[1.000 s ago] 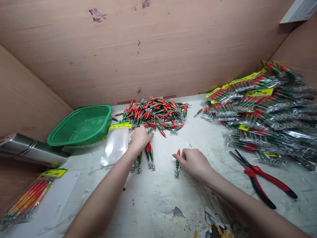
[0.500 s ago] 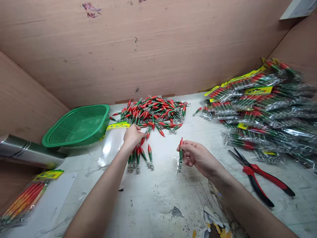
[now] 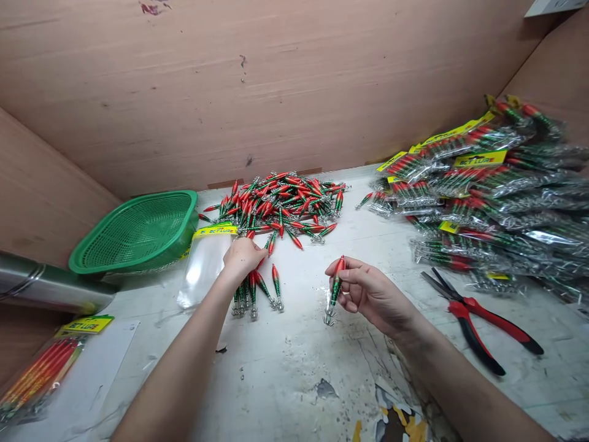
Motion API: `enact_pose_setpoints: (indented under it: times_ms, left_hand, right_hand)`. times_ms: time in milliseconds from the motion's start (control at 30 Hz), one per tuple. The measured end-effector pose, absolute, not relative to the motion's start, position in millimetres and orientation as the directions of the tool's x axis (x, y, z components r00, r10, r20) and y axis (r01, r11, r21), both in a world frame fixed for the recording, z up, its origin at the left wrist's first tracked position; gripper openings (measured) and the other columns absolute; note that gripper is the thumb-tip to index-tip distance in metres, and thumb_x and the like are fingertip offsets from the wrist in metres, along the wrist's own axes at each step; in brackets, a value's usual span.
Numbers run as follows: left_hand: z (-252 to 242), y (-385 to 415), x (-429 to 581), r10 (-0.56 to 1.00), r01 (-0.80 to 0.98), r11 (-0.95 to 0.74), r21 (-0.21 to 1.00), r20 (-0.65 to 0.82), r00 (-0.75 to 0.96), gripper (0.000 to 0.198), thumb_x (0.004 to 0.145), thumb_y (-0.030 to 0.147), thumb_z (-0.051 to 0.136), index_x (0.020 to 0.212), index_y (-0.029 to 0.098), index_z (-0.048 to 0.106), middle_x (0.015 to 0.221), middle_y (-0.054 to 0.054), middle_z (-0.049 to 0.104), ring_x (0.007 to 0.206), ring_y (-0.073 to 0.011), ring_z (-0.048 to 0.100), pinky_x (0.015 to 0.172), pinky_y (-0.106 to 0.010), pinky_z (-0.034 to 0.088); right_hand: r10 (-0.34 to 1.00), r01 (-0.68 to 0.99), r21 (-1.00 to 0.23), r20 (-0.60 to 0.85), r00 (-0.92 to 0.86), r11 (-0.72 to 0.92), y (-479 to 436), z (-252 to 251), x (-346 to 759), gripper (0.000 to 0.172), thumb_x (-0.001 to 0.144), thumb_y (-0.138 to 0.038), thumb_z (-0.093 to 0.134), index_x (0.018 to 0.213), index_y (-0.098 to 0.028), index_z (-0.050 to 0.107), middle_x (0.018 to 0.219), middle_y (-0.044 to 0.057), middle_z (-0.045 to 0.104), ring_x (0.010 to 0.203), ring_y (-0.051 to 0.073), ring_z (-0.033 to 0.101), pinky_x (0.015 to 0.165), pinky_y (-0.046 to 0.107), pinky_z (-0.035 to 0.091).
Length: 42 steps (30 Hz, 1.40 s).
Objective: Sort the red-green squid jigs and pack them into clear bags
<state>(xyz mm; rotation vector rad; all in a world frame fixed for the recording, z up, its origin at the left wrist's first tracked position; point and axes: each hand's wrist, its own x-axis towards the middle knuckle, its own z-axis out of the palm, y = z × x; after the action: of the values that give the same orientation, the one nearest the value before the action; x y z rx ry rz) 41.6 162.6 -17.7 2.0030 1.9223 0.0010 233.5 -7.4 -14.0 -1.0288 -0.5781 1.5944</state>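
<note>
My right hand [image 3: 368, 291] pinches one red-and-green squid-jig lure [image 3: 335, 288], lifted off the table with its hooked end down. My left hand [image 3: 242, 256] is closed over the red ends of several lures [image 3: 257, 291] lined up side by side on the table. Right beside that hand lies an empty clear bag [image 3: 202, 267] with a yellow header. A loose pile of the same lures [image 3: 280, 205] sits behind both hands near the wall.
A green mesh basket [image 3: 138, 233] stands at the back left, with a metal tube [image 3: 41, 285] beside it. Packed lure bags [image 3: 488, 202] are heaped at the right. Red-handled pliers [image 3: 478, 322] lie near my right forearm. Another filled bag [image 3: 41, 365] lies front left.
My right hand picked the single lure up off the table and raised it. My left hand stayed on the row of lures, gathering them closer.
</note>
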Motion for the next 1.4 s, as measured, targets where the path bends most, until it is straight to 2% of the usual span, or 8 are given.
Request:
enact_pose_setpoints:
  times_ms: [133,233,433,600,800,900,967,1400]
  left_hand:
    - [-16,161,42,0.958,0.961,-0.022,0.276,-0.270,0.099,0.016,0.068,0.034,0.066,0.059,0.021,0.064,0.076,-0.008,0.072,0.082,-0.0279,0.066,0.066,-0.033,0.046]
    - [-17,162,42,0.956,0.949,-0.007,0.315,-0.278,0.100,0.017,0.073,0.033,0.065,0.061,0.020,0.063,0.074,-0.007,0.069,0.078,-0.0249,0.064,0.068,-0.034,0.046]
    - [-22,167,39,0.972,0.874,0.049,0.484,-0.224,0.069,0.023,0.087,0.037,0.056,0.087,0.015,0.060,0.085,-0.003,0.063,0.078,-0.0169,0.059,0.076,-0.036,0.048]
    - [-14,144,39,0.973,0.635,0.039,0.771,-0.174,0.151,0.023,0.089,0.031,0.040,0.096,0.016,0.056,0.082,-0.004,0.059,0.071,-0.0151,0.056,0.067,-0.027,0.045]
    - [-11,86,40,0.918,0.276,0.086,0.957,-0.184,0.350,0.041,0.076,0.046,0.059,0.105,0.018,0.062,0.085,-0.001,0.060,0.071,-0.0107,0.054,0.073,-0.024,0.046]
    - [-12,71,42,0.903,0.085,0.204,0.975,-0.221,0.368,0.044,0.067,0.042,0.074,0.104,0.020,0.066,0.083,0.000,0.062,0.075,-0.0106,0.054,0.075,-0.022,0.045]
    - [-10,66,45,0.894,0.031,0.248,0.968,-0.241,0.378,0.047,0.062,0.038,0.080,0.104,0.021,0.066,0.084,0.000,0.063,0.077,-0.0113,0.055,0.075,-0.022,0.045]
    - [-1,61,47,0.886,-0.011,0.244,0.970,-0.218,0.410,0.047,0.061,0.031,0.081,0.104,0.022,0.065,0.089,-0.003,0.068,0.087,-0.0162,0.059,0.080,-0.026,0.046]
  right_hand:
    - [0.955,-0.514,-0.817,-0.296,-0.017,-0.262,-8,-15,234,0.024,0.068,-0.033,0.076,0.076,-0.016,0.060,0.059,-0.005,0.052,0.046,0.005,0.048,0.039,0.015,0.030]
    - [0.957,-0.521,-0.816,-0.289,-0.010,-0.251,-9,-17,235,0.027,0.070,-0.034,0.077,0.074,-0.017,0.057,0.060,-0.005,0.054,0.047,0.005,0.049,0.039,0.015,0.030]
    - [0.955,-0.524,-0.812,-0.298,-0.009,-0.258,-7,-22,235,0.031,0.070,-0.036,0.078,0.076,-0.017,0.055,0.060,-0.005,0.055,0.046,0.005,0.049,0.039,0.015,0.030]
    - [0.956,-0.526,-0.814,-0.294,0.011,-0.245,-7,-23,237,0.030,0.069,-0.036,0.078,0.075,-0.017,0.056,0.060,-0.005,0.054,0.048,0.006,0.049,0.040,0.016,0.032]
    - [0.984,-0.426,-0.898,-0.161,0.078,-0.113,-9,-17,245,0.022,0.072,-0.035,0.073,0.080,-0.016,0.065,0.070,-0.001,0.055,0.059,0.010,0.053,0.047,0.019,0.041]
    - [0.987,-0.385,-0.922,-0.097,0.127,-0.041,-10,-11,252,0.023,0.075,-0.035,0.069,0.088,-0.016,0.067,0.073,0.000,0.056,0.059,0.010,0.051,0.048,0.020,0.042]
    - [0.986,-0.372,-0.928,-0.083,0.142,-0.024,-12,-7,256,0.024,0.075,-0.033,0.067,0.092,-0.016,0.068,0.074,0.000,0.057,0.057,0.009,0.049,0.047,0.021,0.041]
    - [0.993,-0.308,-0.950,-0.083,0.083,-0.054,-15,-8,259,0.026,0.078,-0.033,0.062,0.097,-0.017,0.067,0.069,-0.001,0.052,0.055,0.009,0.044,0.048,0.022,0.037]
